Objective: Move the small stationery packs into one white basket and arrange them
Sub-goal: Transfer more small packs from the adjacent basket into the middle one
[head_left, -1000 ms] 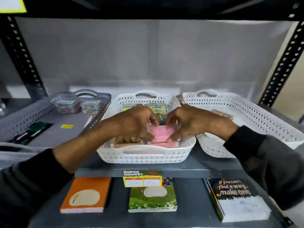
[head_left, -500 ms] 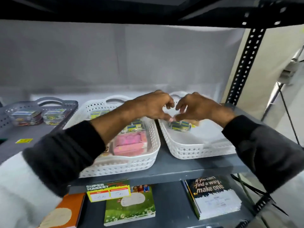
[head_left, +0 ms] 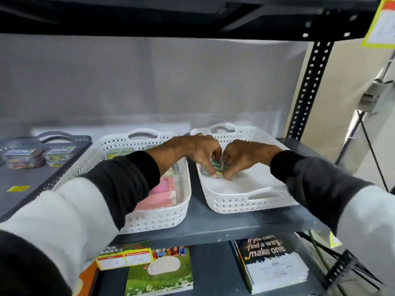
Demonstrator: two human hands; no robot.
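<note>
While both hands meet right of centre, the left hand [head_left: 201,153] and right hand [head_left: 241,158] pinch one small pack [head_left: 218,166] between their fingertips, low inside the right basket [head_left: 233,202]; its label is green, yellow and blue.

Both arms in long sleeves, two-tone. Left sleeve [head_left: 89,201]: white/light grey upper section, dark charcoal forearm panel ending in a plain cuff at the wrist; black again at the frame's bottom-left corner. Right sleeve [head_left: 333,189]: same layout, dark grey forearm, white beyond. Left hand [head_left: 201,151] and right hand [head_left: 241,157] bare, ungloved.
</note>
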